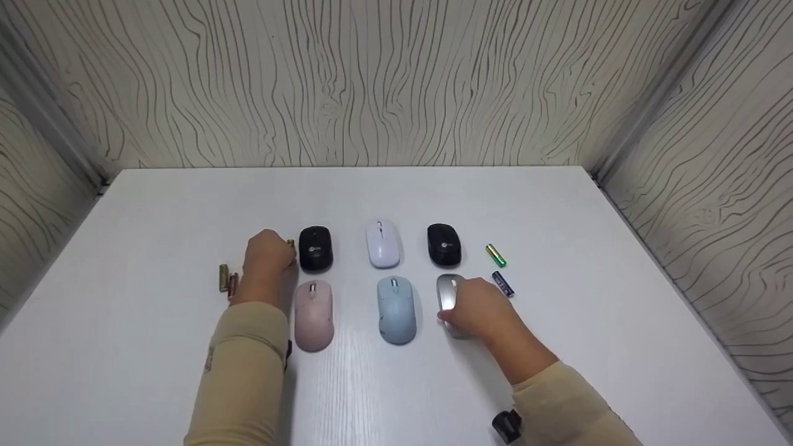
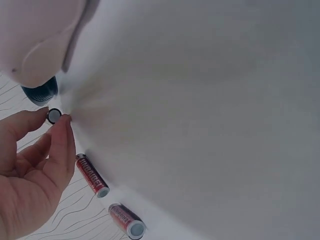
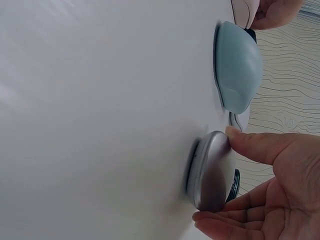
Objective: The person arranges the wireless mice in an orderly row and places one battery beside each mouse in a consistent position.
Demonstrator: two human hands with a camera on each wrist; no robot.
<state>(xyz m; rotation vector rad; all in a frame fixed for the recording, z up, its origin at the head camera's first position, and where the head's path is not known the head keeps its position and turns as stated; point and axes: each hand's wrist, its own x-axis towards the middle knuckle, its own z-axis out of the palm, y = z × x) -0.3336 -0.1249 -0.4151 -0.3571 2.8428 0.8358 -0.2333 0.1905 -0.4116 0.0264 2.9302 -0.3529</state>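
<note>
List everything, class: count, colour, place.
Black mice: 2, black, back ends
White mouse: 1, white, back middle
Pink mouse: 1, pink, front left
Blue mouse: 1, blue, front middle
Silver mouse: 1, silver, front right
Left batteries: 2, red (wrist view), left
Held battery: 1, colour unclear, left
Right batteries: 2, green, blue, right
Table: 1, white, beneath
Walls: 3, pale, around
Wrist units: 2, black, sleeves
Sleeves: 2, beige, forearms
Left grip: 1, bare, on battery
Right grip: 1, bare, on mouse

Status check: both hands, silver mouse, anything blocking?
Left hand pinches a battery. Right hand grips silver mouse. Light-blue mouse alongside, apart; no obstruction seen.
</note>
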